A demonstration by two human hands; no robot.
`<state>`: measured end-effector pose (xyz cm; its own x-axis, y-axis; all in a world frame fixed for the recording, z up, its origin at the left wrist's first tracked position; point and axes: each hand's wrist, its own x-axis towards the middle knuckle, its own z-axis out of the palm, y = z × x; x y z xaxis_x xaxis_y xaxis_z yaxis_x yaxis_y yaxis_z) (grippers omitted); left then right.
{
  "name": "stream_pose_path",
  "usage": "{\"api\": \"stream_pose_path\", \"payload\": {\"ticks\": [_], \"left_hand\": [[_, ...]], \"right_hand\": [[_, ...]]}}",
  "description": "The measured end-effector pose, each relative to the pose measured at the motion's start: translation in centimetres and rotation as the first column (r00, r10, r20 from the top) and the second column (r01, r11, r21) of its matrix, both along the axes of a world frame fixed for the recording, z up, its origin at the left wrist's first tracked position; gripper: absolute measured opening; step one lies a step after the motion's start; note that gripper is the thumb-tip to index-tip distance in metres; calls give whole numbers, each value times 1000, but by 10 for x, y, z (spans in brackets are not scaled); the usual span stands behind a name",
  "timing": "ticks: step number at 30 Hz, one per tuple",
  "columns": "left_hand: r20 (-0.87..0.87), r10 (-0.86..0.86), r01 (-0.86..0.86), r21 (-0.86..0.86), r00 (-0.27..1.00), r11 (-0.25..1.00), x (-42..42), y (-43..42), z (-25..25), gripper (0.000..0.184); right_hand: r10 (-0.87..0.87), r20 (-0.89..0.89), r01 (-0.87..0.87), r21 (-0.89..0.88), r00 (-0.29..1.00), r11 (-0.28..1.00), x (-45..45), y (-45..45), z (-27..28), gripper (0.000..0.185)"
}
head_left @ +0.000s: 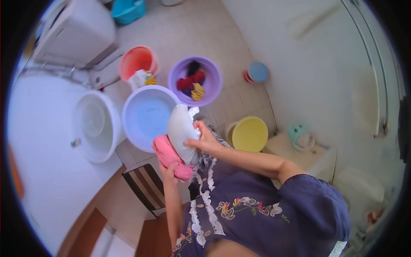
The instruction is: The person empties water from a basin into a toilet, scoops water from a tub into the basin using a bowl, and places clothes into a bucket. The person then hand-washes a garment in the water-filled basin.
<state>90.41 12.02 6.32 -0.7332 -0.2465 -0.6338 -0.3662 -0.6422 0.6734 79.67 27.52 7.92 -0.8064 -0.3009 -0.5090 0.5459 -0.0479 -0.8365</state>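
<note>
My left hand (pixel 170 171) is wrapped round a bunched pink cloth (pixel 172 158). My right hand (pixel 207 140) grips a plump white bundle (pixel 181 128) with a loose, gathered upper end. The bundle presses against the pink cloth, and both are held in front of my body. Just beyond them, a pale lavender basin (pixel 136 95) stands on the floor, with a bluish inside. Whether it holds water is hard to tell. Behind the bundle, a purple basin (pixel 174 73) contains dark, red and yellow cloth items (pixel 192 81).
A red bucket (pixel 136 58) has white and yellow cloth at its edge. A yellow bucket (pixel 250 134) stands to the right, near a blue-topped stool (pixel 257 72). On the left is a white tub (pixel 96 150); a turquoise basin (pixel 127 12) lies at the back.
</note>
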Motion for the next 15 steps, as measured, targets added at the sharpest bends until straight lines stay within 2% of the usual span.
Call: {"api": "stream_pose_path", "payload": {"ticks": [3, 4, 8, 11, 15], "left_hand": [[17, -250, 249, 54, 968, 967, -46, 12, -12, 71], [18, -326, 325, 67, 945, 943, -61, 24, -22, 70], [96, -569, 557, 130, 817, 821, -102, 92, -75, 75], [83, -692, 665, 214, 717, 715, -117, 151, -101, 76], [60, -851, 819, 245, 521, 519, -101, 214, -150, 75]], "right_hand": [[-296, 135, 293, 43, 946, 955, -3, 36, -2, 56], [-355, 80, 340, 157, 932, 927, -4, 52, -11, 57], [-661, 192, 615, 250, 725, 748, -1, 123, -39, 65], [-794, 221, 718, 340, 566, 607, 15, 170, -56, 68], [-923, 127, 825, 418, 362, 381, 65, 218, -93, 60]]}}
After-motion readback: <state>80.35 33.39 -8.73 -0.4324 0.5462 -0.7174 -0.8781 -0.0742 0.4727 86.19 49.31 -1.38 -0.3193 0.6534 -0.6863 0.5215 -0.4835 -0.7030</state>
